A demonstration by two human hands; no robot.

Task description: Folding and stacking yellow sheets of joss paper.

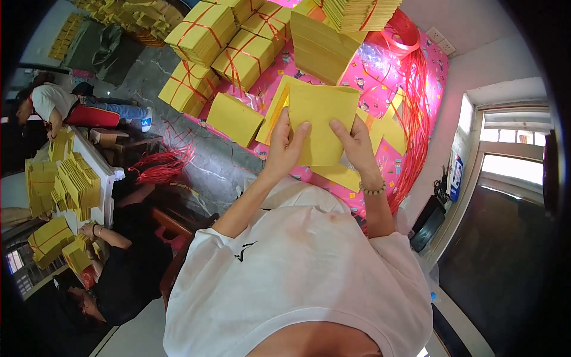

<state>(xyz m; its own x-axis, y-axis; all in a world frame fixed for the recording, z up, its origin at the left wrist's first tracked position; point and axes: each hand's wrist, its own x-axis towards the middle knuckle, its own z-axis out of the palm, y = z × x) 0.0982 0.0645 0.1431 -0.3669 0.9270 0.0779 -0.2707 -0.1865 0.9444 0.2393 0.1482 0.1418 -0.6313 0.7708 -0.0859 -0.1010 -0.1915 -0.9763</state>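
Both of my hands hold a rectangular piece of yellow paper [324,134] upright over a pink patterned table. My left hand [286,143] grips its left edge and my right hand [355,140] its right edge, thumbs on the near face and fingers behind. Whether it is one sheet or a stack, I cannot tell. Behind it on the left, a yellow paper piece with an orange strip [275,119] partly shows. A loose yellow stack [236,117] lies left of my left hand. More yellow paper [340,177] lies under my hands.
Yellow bundles tied with red strips [204,33] are piled at the far left of the pink table [389,156]. Long red strips [416,113] hang along its right side. At the left, two people work by a white table [107,184] with yellow stacks. Red strips [162,165] lie between the tables.
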